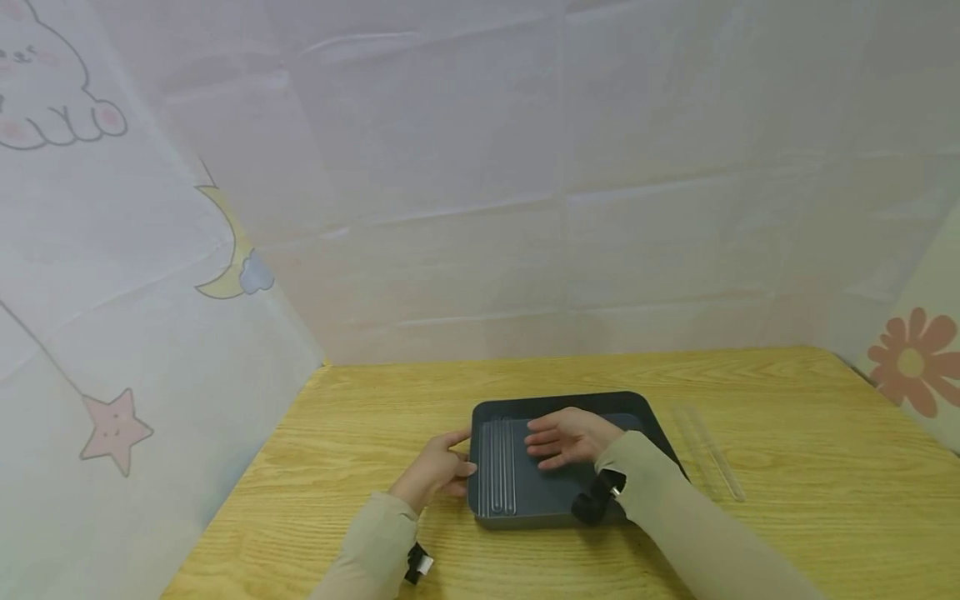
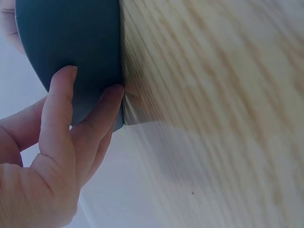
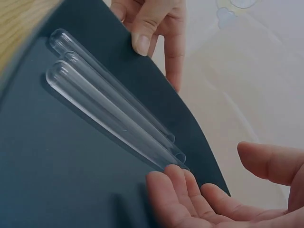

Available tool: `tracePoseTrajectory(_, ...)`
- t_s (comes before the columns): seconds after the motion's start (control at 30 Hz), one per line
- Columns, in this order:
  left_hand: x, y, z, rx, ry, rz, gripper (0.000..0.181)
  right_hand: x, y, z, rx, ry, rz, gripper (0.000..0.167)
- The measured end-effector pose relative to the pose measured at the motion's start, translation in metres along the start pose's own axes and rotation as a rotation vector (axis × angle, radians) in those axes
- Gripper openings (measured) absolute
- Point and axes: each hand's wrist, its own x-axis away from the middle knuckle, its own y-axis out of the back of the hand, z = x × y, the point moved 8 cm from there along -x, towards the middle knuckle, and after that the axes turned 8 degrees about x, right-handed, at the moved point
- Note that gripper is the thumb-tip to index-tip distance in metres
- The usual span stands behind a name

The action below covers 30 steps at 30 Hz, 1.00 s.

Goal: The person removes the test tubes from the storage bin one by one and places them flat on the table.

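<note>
A dark grey-blue rectangular tray [image 1: 558, 521] sits on the wooden table. Clear test tubes [image 1: 497, 467] lie side by side along its left wall, rounded ends showing in the right wrist view. My left hand [image 1: 438, 471] holds the tray's left side, with the thumb at the rim and fingertips [image 2: 64, 78] against the outer wall. Over the tray's middle, my right hand [image 1: 573, 437] has its fingers spread loosely with nothing in them. In the right wrist view its fingertips [image 3: 164, 185] are close to the tubes' far ends; contact cannot be told.
More clear tubes [image 1: 723, 467] lie on the table [image 1: 810, 467] just right of the tray. A pale printed cloth [image 1: 480, 250] hangs behind the table and along its left side. Each wrist carries a small black camera mount.
</note>
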Motion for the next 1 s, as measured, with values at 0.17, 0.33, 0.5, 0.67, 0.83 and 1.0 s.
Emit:
tracePoseTrajectory(0.17, 0.001, 0.0, 0.0, -0.001, -0.003, 0.001, 0.064, -0.005, -0.008, 0.001, 0.008, -0.025, 0.018, 0.056)
tracePoseTrajectory(0.33, 0.001, 0.001, 0.0, -0.01, 0.004, -0.004, 0.063, -0.011, -0.012, 0.001, 0.02, -0.05, 0.016, 0.054)
tracePoseTrajectory(0.5, 0.001, 0.0, -0.001, -0.012, 0.0, -0.001, 0.063, -0.016, -0.015, 0.001, 0.048, -0.055, 0.031, 0.053)
tracePoseTrajectory(0.67, 0.0, -0.001, -0.001, -0.023, -0.001, -0.004, 0.063, -0.02, -0.016, -0.001, 0.064, -0.077, 0.049, 0.052)
tracePoseTrajectory(0.83, 0.001, -0.001, -0.002, -0.027, 0.003, -0.007, 0.062, -0.027, -0.016, -0.002, 0.099, -0.098, 0.069, 0.049)
tracePoseTrajectory(1.0, -0.001, 0.0, -0.001, -0.03, 0.007, -0.012, 0.062, -0.035, -0.017, -0.001, 0.108, -0.129, 0.091, 0.046)
